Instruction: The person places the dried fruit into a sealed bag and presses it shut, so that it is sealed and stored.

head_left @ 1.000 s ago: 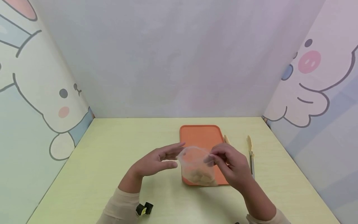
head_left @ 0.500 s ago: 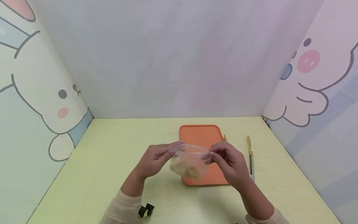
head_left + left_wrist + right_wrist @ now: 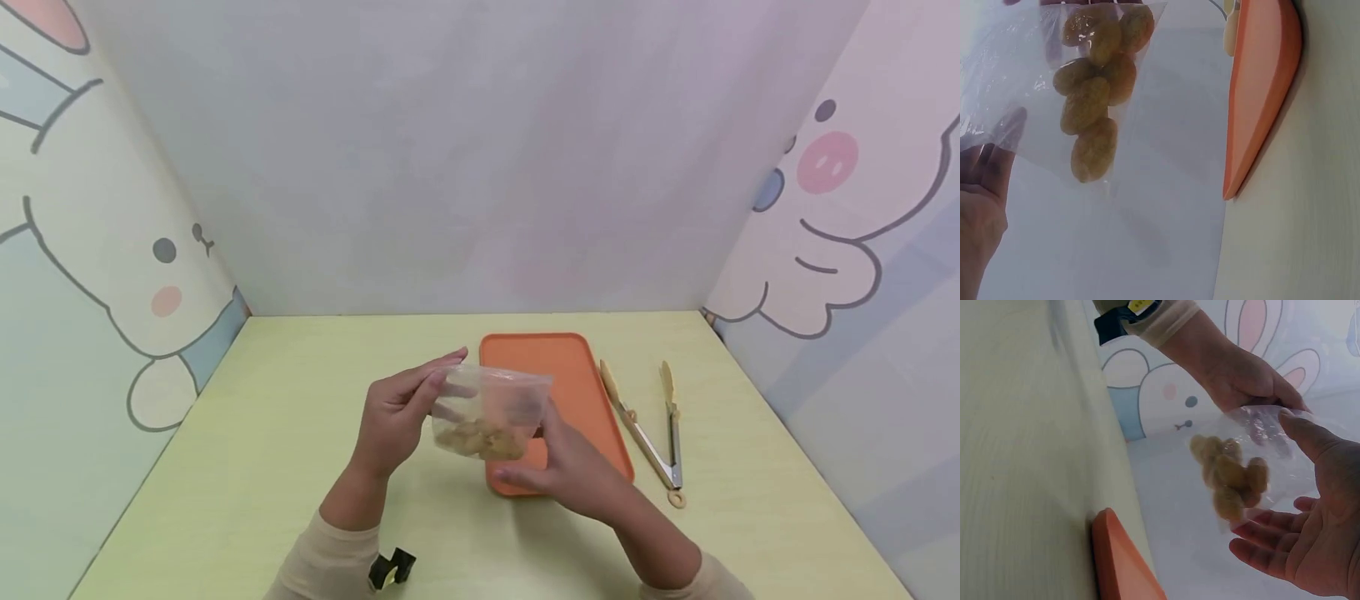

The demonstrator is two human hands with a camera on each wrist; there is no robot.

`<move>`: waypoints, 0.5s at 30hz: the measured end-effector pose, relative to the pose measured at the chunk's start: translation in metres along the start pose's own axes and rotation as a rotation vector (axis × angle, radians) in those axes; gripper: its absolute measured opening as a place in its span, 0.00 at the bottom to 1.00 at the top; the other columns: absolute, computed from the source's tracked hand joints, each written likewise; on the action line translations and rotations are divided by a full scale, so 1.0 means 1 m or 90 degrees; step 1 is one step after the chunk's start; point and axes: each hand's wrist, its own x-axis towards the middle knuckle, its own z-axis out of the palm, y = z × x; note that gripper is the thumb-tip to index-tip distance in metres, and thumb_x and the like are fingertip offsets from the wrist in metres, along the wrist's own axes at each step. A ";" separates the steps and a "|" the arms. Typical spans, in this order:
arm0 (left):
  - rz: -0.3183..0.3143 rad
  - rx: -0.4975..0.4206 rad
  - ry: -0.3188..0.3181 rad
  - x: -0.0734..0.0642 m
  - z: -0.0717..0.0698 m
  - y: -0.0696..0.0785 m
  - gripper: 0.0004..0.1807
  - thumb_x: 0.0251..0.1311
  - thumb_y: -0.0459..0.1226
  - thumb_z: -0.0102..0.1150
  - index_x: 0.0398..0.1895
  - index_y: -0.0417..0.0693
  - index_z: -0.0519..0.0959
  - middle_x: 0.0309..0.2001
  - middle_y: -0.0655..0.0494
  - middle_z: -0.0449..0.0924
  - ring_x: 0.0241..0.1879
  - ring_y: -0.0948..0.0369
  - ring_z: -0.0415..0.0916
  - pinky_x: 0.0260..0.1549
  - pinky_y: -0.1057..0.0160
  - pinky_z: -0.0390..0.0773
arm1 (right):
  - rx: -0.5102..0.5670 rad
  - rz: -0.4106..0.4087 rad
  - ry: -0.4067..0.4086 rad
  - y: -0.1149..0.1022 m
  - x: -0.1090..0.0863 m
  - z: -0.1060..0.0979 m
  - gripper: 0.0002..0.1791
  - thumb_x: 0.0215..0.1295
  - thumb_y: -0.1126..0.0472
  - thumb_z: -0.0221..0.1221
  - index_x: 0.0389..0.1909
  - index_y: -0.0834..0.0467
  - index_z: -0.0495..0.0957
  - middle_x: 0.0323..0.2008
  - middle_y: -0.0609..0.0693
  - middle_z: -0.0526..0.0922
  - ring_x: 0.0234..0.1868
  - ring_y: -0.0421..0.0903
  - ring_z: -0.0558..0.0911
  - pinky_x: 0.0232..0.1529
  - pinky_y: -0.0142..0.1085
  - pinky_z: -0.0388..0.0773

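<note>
A clear plastic bag [image 3: 491, 400] is held up above the table, overlapping the orange tray in the head view. At its bottom lie several brownish-yellow oval pieces [image 3: 1088, 103] with wrinkled skins. My left hand [image 3: 393, 421] pinches the bag's upper left edge, thumb in front and fingers seen through the film behind. My right hand [image 3: 577, 467] is at the bag's right side, fingers extended behind it and thumb spread apart below. In the right wrist view the right hand's fingers [image 3: 1266, 537] reach up to the bag's side, close to the pieces.
An orange tray [image 3: 536, 350] lies on the pale table [image 3: 337, 358]. Right of it are spread metal tongs [image 3: 652, 454] with beige tips. A black strap piece [image 3: 390, 569] shows at my left sleeve. Patterned side walls and a plain back wall [image 3: 480, 167] enclose the table.
The bag has shifted left and up, now side-on with its contents visible. My left hand has gone from spread beside it to pinching its edge; my right hand has let go of the edge.
</note>
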 end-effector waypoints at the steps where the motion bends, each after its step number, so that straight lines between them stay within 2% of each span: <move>1: -0.003 -0.022 0.002 0.000 0.000 0.002 0.17 0.68 0.22 0.46 0.56 0.30 0.77 0.56 0.37 0.79 0.39 0.54 0.86 0.25 0.53 0.82 | 0.004 0.012 -0.018 0.000 0.001 0.002 0.40 0.56 0.40 0.68 0.65 0.35 0.57 0.54 0.35 0.75 0.53 0.38 0.77 0.52 0.43 0.76; 5: -0.021 -0.070 0.012 0.002 0.001 0.008 0.16 0.70 0.23 0.45 0.56 0.27 0.76 0.57 0.41 0.79 0.39 0.52 0.86 0.25 0.51 0.82 | 0.006 0.010 -0.057 0.000 0.002 0.008 0.30 0.59 0.41 0.66 0.60 0.36 0.66 0.47 0.34 0.79 0.45 0.37 0.80 0.45 0.38 0.77; 8: -0.021 -0.034 0.032 0.003 0.001 0.011 0.15 0.69 0.23 0.46 0.54 0.29 0.79 0.54 0.45 0.82 0.42 0.53 0.86 0.32 0.54 0.83 | -0.012 0.003 -0.063 0.000 0.002 0.009 0.27 0.60 0.42 0.66 0.59 0.37 0.69 0.42 0.34 0.81 0.37 0.37 0.80 0.37 0.34 0.77; 13: -0.005 0.036 0.065 0.004 -0.002 0.013 0.14 0.67 0.22 0.49 0.49 0.32 0.82 0.49 0.44 0.84 0.52 0.55 0.82 0.49 0.61 0.79 | -0.064 -0.001 -0.070 0.001 0.000 0.005 0.29 0.60 0.39 0.64 0.61 0.35 0.69 0.35 0.34 0.82 0.28 0.35 0.76 0.30 0.32 0.75; 15: -0.015 0.039 0.074 0.003 -0.003 0.014 0.13 0.67 0.23 0.50 0.48 0.30 0.82 0.47 0.46 0.85 0.50 0.56 0.83 0.47 0.61 0.80 | -0.078 -0.001 -0.081 0.002 0.000 0.003 0.29 0.59 0.38 0.64 0.62 0.35 0.69 0.32 0.34 0.82 0.25 0.35 0.74 0.27 0.32 0.74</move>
